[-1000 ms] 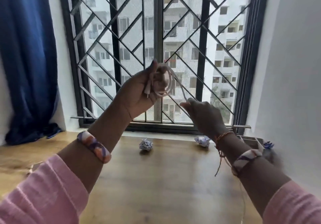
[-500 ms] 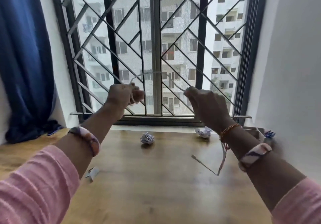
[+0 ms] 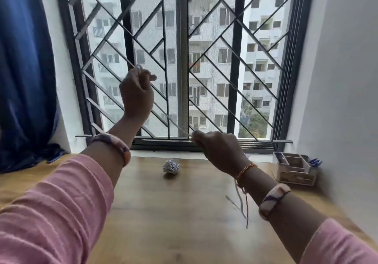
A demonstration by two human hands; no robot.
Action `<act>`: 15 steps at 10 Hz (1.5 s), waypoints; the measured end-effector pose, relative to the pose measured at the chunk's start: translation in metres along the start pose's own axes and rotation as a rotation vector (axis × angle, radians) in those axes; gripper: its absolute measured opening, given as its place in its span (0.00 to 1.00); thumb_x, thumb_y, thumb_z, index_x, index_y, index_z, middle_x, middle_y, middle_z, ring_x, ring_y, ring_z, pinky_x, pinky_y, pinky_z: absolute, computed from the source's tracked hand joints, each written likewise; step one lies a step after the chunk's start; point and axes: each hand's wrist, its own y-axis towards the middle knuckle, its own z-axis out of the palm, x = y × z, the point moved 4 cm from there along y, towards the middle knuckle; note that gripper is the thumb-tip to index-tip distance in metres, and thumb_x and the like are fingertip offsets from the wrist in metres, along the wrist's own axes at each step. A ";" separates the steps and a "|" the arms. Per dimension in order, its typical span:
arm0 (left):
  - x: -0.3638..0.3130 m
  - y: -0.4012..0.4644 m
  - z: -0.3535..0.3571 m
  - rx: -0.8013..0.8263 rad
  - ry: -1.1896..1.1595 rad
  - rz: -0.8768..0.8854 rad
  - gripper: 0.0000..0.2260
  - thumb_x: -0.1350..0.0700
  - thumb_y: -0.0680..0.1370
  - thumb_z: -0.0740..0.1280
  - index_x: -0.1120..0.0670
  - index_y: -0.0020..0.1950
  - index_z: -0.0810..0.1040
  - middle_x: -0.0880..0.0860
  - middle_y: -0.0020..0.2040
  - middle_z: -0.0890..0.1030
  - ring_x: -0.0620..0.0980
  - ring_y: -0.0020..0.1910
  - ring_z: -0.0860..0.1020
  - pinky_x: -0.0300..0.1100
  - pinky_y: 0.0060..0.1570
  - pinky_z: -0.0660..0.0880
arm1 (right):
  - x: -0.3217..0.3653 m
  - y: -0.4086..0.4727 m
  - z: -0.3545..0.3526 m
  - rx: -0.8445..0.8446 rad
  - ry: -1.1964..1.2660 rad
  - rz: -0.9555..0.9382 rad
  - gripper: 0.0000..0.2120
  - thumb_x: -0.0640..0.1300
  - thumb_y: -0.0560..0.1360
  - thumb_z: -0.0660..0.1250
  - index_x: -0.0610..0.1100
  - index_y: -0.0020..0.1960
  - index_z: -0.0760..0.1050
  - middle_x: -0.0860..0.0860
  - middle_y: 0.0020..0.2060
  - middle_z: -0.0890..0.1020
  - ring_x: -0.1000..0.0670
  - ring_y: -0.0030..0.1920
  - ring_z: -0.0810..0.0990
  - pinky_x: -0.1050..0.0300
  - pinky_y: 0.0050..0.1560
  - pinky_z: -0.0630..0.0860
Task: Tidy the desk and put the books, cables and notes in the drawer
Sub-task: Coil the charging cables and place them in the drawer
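— While both my arms are up in front of the window grille (image 3: 204,63), where exactly is the cable?

— Stretched between my hands. My left hand (image 3: 136,93) is raised high, fingers curled round a small loop of the thin white cable (image 3: 169,120); a bit of the loop pokes out above my knuckles. From there it slants down to my right hand (image 3: 216,147), which is lower, just above the window sill, and pinches it at the fingertips.

— Any slack?

— That stretch looks taut. Below my right wrist a blurred pale strand hangs over the desk (image 3: 184,212); I cannot tell whether it is the cable's tail or part of the thread tied at that wrist.

— What lies on the desk?

— One crumpled ball of paper (image 3: 171,166) near the far edge, between my forearms and well apart from both hands. At the far right corner against the wall stands a small organiser box (image 3: 295,169) with compartments. A blue curtain (image 3: 26,75) hangs at the left.
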 end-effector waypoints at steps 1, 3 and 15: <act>-0.004 -0.021 0.013 0.461 0.534 0.502 0.07 0.63 0.78 0.59 0.64 0.43 0.74 0.62 0.37 0.80 0.60 0.35 0.80 0.43 0.33 0.70 | -0.013 0.014 -0.026 -0.208 -0.021 -0.010 0.09 0.53 0.78 0.58 0.52 0.50 0.75 0.47 0.29 0.80 0.42 0.25 0.79 0.59 0.25 0.66; -0.015 -0.089 0.016 1.169 -0.144 -0.398 0.14 0.61 0.81 0.56 0.59 0.37 0.73 0.52 0.26 0.78 0.52 0.33 0.79 0.39 0.36 0.76 | -0.050 0.038 -0.059 -0.347 -0.043 0.063 0.20 0.60 0.77 0.52 0.51 0.52 0.78 0.45 0.36 0.84 0.40 0.33 0.83 0.55 0.30 0.74; -0.019 -0.037 0.026 0.718 0.325 0.310 0.07 0.60 0.79 0.60 0.63 0.46 0.73 0.58 0.41 0.78 0.49 0.38 0.77 0.28 0.32 0.66 | 0.029 0.044 -0.039 0.168 0.145 -0.050 0.09 0.44 0.79 0.60 0.45 0.56 0.77 0.49 0.38 0.80 0.49 0.34 0.77 0.62 0.29 0.71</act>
